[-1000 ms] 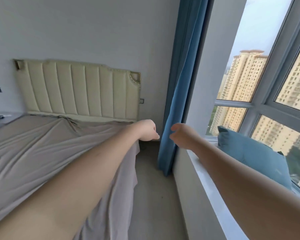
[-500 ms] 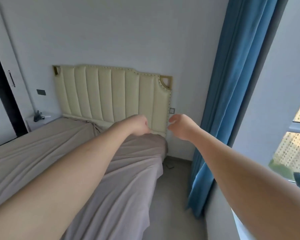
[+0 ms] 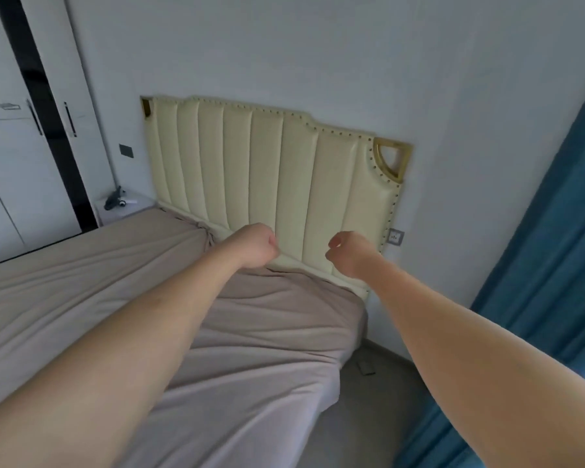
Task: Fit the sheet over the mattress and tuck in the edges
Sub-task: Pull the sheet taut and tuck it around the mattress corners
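Observation:
A beige sheet (image 3: 257, 336) covers the mattress, wrinkled, with a bunched fold at the head edge and its right side hanging down over the mattress side. Both my arms reach out over the bed's right head corner. My left hand (image 3: 255, 244) is a loose fist above the sheet, in front of the cream padded headboard (image 3: 277, 184). My right hand (image 3: 347, 253) hovers to its right with fingers curled in and nothing in them. Neither hand touches the sheet.
A blue curtain (image 3: 551, 265) hangs on the right. A narrow strip of grey floor (image 3: 368, 407) runs between bed and curtain, with a small dark object (image 3: 366, 367) lying on it. White wardrobe doors (image 3: 24, 146) and a small nightstand (image 3: 122, 207) stand at the left. A wall socket (image 3: 395, 236) sits beside the headboard.
The view has swung left from the window to the headboard and come nearer. Both hands stay held out ahead, now over the bed's head corner, a little farther apart.

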`<control>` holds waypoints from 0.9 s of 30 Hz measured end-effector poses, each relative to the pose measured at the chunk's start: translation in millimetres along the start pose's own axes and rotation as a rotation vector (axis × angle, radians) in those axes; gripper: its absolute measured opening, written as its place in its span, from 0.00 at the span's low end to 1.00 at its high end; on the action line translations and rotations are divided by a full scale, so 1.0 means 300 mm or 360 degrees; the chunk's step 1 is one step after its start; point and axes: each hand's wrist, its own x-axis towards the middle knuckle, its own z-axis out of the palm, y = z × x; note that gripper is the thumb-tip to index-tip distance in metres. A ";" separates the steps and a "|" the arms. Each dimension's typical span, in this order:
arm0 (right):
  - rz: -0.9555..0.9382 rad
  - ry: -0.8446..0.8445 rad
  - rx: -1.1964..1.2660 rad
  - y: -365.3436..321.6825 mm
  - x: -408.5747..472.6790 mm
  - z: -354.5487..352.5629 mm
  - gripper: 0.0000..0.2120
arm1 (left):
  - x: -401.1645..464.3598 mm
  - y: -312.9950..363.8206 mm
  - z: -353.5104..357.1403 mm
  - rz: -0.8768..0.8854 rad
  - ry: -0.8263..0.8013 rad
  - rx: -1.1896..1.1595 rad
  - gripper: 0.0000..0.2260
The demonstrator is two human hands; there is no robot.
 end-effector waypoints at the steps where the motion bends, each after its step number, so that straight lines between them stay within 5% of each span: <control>1: -0.0016 -0.0004 -0.0007 0.027 0.119 0.030 0.14 | 0.106 -0.028 0.034 -0.0018 0.0020 -0.0025 0.06; 16: 0.0022 -0.0486 -0.0015 0.633 1.614 0.630 0.10 | 1.393 -0.294 0.849 -0.0568 -0.0139 -0.0233 0.07; 27: -0.0143 -0.0735 -0.0275 1.093 2.324 1.151 0.03 | 1.923 -0.485 1.472 -0.0970 -0.0133 -0.0287 0.13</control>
